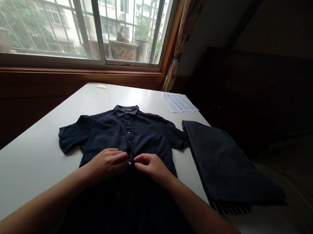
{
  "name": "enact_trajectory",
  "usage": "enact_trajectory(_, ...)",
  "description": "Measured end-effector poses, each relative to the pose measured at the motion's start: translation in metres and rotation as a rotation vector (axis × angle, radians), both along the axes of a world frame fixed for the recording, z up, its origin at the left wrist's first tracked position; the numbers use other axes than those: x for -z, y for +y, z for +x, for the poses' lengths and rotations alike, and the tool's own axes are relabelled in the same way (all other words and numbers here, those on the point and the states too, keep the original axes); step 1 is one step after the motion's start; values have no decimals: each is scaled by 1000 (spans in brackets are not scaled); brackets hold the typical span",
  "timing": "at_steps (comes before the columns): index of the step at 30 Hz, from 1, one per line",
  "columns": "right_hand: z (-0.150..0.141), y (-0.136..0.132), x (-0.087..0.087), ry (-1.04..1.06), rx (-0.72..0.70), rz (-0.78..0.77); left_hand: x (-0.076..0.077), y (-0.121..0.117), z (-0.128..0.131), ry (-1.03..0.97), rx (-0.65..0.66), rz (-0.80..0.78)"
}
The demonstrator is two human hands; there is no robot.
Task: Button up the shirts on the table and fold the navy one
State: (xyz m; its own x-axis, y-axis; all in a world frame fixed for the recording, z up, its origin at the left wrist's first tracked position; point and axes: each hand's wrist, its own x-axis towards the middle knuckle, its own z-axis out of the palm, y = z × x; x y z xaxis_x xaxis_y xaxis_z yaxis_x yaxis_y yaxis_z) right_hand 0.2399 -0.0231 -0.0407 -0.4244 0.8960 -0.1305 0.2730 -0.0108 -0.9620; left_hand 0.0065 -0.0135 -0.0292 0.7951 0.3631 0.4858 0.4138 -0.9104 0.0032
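Bare forearms (42, 202) are entering from the lower corners and converging on a dark, short-sleeved shirt (150, 130). The shirt is lying front upward, its collar (126, 111) pointing away from the camera; it is extending beneath both hands, its lower part passing between the forearms into deep shadow. At mid-front, the left hand (111, 163) is curling its fingers closed on the placket, a small pale button (129, 163) showing at the fingertips. Just beside it, the right hand (152, 166) is holding thumb and forefinger narrowly together at the opposing front edge; whether cloth is being pinched between them cannot be told. Supporting the shirt is a white table (38, 145). To the right, a folded dark cloth (228, 160) is lying at the table's edge, near one sleeve, with a white-striped layer showing underneath. Beyond, printed papers (181, 103) are resting toward the far right corner and a yellow note (101, 86) toward the far left. A barred window (124, 30) is admitting daylight behind, a patterned curtain (181, 41) hanging at its right side.
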Motion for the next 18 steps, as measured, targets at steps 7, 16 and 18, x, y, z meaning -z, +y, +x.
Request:
enact_trajectory(7,0,-1,0,-18,0,9,-3,-1,2,-8,8,6)
enact_trajectory(16,0,-1,2,-21,-21,68,-2,-1,1,18,3,29)
enact_trajectory(18,0,-1,2,-18,-21,67,-2,-1,2,21,-6,14)
